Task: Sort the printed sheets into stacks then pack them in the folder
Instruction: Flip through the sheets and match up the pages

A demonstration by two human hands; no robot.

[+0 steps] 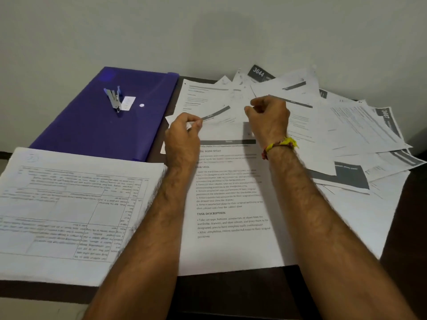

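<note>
Head view: sorting is under way and judged far from complete. One squared stack of tabled sheets (69, 211) lies at the near left of the table (231, 292). A single printed sheet (231, 204) headed with task text lies flat at centre, under both forearms. A loose, overlapping spread of unsorted sheets (346, 135) covers the far right, several bearing dark header bands. The purple folder (104, 121) lies closed at the far left, with a stapler (113, 98) resting on top of it; nothing appears packed yet, though its contents cannot be seen.

The left hand (182, 135) is curled, pinching the edge of a sheet with a grey header band (215, 114) just right of the folder. The right hand (268, 118), with a yellow and red thread band (280, 145) at the wrist, has its fingers curled on a paper edge at the near margin of the unsorted spread; which sheet it holds cannot be told. The hands stand near one another but apart.

Remaining, by judgement: the spread must be divided into stacks, the stapler removed, and the stacks packed into the folder.
</note>
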